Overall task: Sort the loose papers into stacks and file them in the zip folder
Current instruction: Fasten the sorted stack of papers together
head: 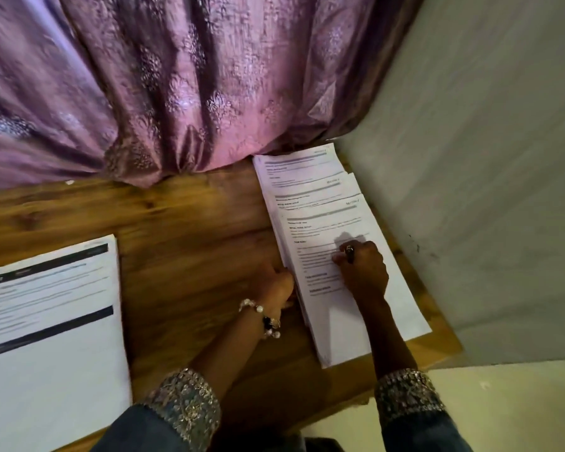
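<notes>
A fanned pile of printed white papers (320,197) lies on the right part of the wooden table (190,243), its sheets staggered toward the curtain. My right hand (364,272) rests knuckles-up on the top sheet, fingers curled under, a dark ring showing. My left hand (276,283) is at the pile's left edge, its fingertips tucked against or under the sheets and hidden there. A second stack of papers with dark header bars (46,321) lies at the table's left. No zip folder is in view.
A purple patterned curtain (177,86) hangs down onto the table's far edge. A grey wall (486,190) runs close along the table's right side. Pale floor (503,402) shows past the front right corner.
</notes>
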